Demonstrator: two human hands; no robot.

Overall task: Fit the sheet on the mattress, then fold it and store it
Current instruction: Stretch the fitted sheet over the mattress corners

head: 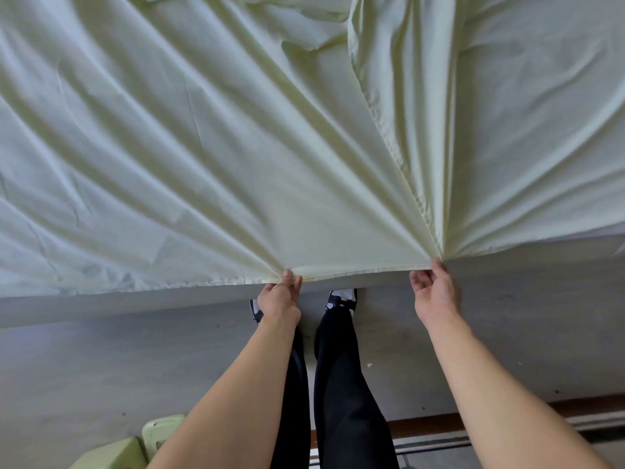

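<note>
Both hands are at the near hem of the sheet [236,147]. The left hand [279,301] pinches the edge between thumb and curled fingers; the right hand [434,291] nips a gathered corner with its fingertips, palm turned up. Between them the hem runs taut and straight. The cloth is thin, pale yellow-green cotton, fanning out from each grip in long radiating creases, with a stitched seam [389,130] running diagonally away and a rumpled heap at the far side. It is spread over the mattress [541,252], whose grey side shows below. Underfoot is a dull grey floor [101,367], black trousers [345,384] and black-and-white shoes [341,297].
</note>
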